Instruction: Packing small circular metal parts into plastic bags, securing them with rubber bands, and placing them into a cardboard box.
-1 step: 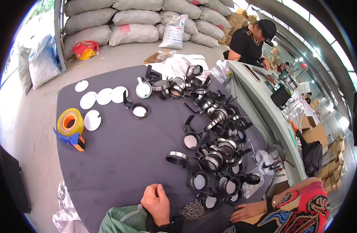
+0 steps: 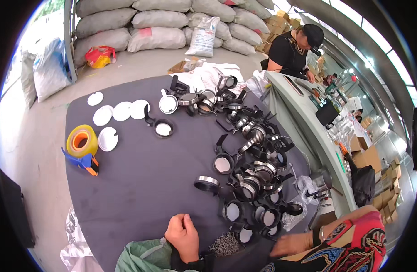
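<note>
My left hand (image 2: 182, 235) rests as a closed fist on the dark-covered table near its front edge, the thumb lying on top. Nothing sticks out of the fist, and its palm side is hidden. A green sleeve lies beside the wrist. Close to it on the right is a small heap of thin metal chain (image 2: 224, 244). Beyond that spreads a large pile of round black fittings with metal bands and black handles (image 2: 249, 181). One banded ring (image 2: 206, 183) lies apart at the pile's left. I do not see my right hand.
Another person's patterned-sleeved arm reaches in from the right, its hand (image 2: 292, 245) blurred. White notched discs (image 2: 122, 112) and a blue tape dispenser (image 2: 83, 163) with yellow tape lie at left. Someone in black (image 2: 288, 53) works at a pale bench (image 2: 304, 106). Stacked sacks (image 2: 158, 38) stand behind.
The other person's hand at the right has drawn its outstretched fingers in and is now blurred by motion; that forearm has shifted slightly. My left hand stays in place.
</note>
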A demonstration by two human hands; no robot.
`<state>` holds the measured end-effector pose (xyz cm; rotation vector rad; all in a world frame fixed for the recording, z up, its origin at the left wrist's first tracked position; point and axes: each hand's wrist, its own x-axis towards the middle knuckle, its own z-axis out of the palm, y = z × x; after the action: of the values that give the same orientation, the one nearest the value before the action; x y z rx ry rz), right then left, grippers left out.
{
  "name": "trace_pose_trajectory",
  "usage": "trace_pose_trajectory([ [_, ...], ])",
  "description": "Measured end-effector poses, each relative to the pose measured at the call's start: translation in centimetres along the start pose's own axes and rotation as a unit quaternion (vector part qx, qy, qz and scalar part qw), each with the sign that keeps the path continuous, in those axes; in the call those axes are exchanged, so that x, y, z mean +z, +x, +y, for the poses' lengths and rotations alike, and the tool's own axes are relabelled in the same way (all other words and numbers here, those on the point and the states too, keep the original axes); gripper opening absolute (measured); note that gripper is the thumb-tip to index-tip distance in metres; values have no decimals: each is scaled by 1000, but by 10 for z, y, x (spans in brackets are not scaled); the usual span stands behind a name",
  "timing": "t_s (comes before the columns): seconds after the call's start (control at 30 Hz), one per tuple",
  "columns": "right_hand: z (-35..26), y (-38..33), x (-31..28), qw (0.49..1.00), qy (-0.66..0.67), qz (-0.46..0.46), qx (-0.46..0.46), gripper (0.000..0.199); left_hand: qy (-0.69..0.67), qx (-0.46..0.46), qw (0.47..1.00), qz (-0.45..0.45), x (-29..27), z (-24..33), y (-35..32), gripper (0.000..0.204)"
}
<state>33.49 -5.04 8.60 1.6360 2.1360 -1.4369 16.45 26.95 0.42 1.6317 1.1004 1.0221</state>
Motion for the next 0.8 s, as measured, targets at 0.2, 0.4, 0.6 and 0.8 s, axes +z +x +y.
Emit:
trace_pose_trajectory([
  [0.2,-12,56,-169,799,108,553,212,14,8,10,1000,7,-1,-14,-9,4],
  [0.4,24,78,-296,699,74,698,137,20,23,17,999,17,6,-5,-10,4],
  [0.6,111,173,-440,672,-44,730,116,32,32,13,999,22,6,-6,-3,5],
  [0.8,122,267,-476,768,-175,575,219,52,18,8,1000,23,4,-8,-6,4],
])
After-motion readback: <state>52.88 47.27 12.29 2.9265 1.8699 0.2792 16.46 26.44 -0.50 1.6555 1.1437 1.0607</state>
